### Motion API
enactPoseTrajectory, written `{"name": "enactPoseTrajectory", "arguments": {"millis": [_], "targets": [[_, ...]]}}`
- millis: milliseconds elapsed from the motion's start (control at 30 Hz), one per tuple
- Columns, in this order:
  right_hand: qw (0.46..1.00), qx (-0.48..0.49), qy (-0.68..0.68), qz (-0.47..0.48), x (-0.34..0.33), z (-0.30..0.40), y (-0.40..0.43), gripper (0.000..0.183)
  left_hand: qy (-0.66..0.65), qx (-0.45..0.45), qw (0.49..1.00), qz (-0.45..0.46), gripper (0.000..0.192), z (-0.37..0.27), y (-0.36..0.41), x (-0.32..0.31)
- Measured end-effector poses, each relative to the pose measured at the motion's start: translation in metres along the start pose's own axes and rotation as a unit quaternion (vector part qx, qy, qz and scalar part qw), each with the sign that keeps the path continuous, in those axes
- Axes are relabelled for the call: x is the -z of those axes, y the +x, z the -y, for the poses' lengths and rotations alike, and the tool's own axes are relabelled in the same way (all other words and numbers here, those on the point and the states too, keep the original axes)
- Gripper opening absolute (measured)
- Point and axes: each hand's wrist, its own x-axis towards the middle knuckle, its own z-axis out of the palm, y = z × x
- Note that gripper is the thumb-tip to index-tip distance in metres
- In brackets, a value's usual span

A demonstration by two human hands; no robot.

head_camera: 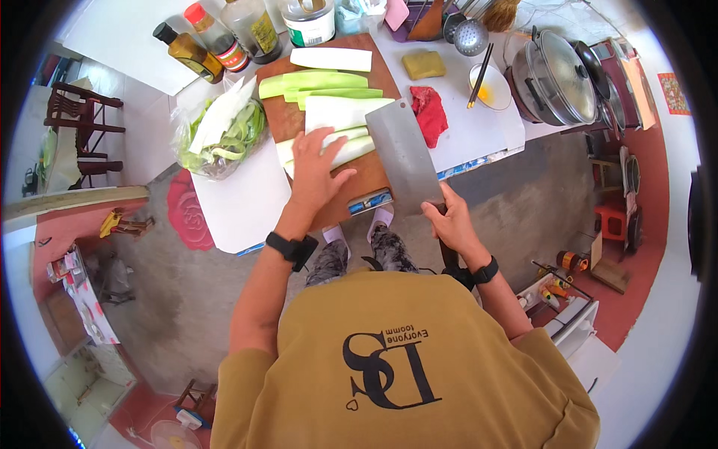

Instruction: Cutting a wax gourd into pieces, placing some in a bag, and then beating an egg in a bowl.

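Note:
My right hand [453, 220] grips the handle of a cleaver [405, 154], whose broad blade slants over the right edge of the wooden cutting board [328, 214]. My left hand [318, 168], fingers spread, rests at pale green vegetable pieces [348, 147] near the board's middle; whether it presses on them is hard to tell. Farther up the board lie a wide white-green piece [342, 112], several light green lengths [320, 84] and a pale slab [331, 59]. To the left, a clear plastic bag [216, 157] holds green peelings with a white piece on top.
Right of the board are a red cloth [429, 115], a yellowish sponge [423, 65], and a bowl [502, 92] with egg yolk and chopsticks. Beyond stands a lidded steel pot [561, 78]. Sauce bottles [224, 47] and a white tub [308, 25] line the back; a skimmer [471, 37] lies behind the sponge.

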Motion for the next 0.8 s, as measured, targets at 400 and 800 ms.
{"name": "enactPoseTrajectory", "arguments": {"millis": [400,800], "targets": [[0.989,-0.056,0.133,0.04,-0.059,-0.024,-0.036,0.024,-0.066,0.075,0.992,0.074,0.05,0.02,-0.067,0.038],[0.987,-0.056,0.144,0.053,-0.084,-0.026,-0.052,0.023,-0.101,0.214,0.971,0.045,0.041,0.014,-0.091,0.043]]}}
